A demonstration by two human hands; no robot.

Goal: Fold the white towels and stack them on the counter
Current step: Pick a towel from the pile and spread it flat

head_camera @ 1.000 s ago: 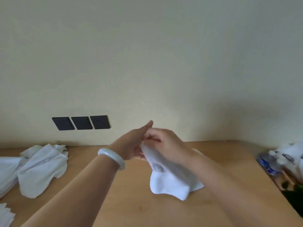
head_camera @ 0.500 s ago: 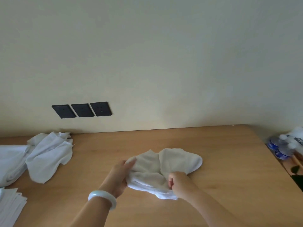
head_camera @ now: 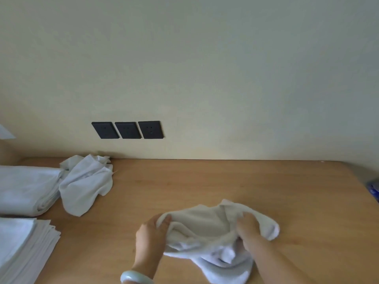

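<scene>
A crumpled white towel (head_camera: 207, 226) lies on the wooden counter (head_camera: 205, 181) in front of me. My left hand (head_camera: 150, 240) grips its left edge, thumb over the cloth. My right hand (head_camera: 247, 232) grips a bunch of the cloth near its right side. Another loose white towel (head_camera: 86, 185) lies crumpled at the back left. A stack of folded white towels (head_camera: 22, 249) sits at the near left edge of the counter.
A larger folded white cloth (head_camera: 26, 187) lies at the far left beside the loose towel. Three dark wall sockets (head_camera: 127, 130) sit above the counter. Blue-capped items (head_camera: 373, 190) show at the right edge.
The towel was held up in the air a second ago; it has come down onto the counter. My hands have moved apart along the cloth, and the view has shifted right.
</scene>
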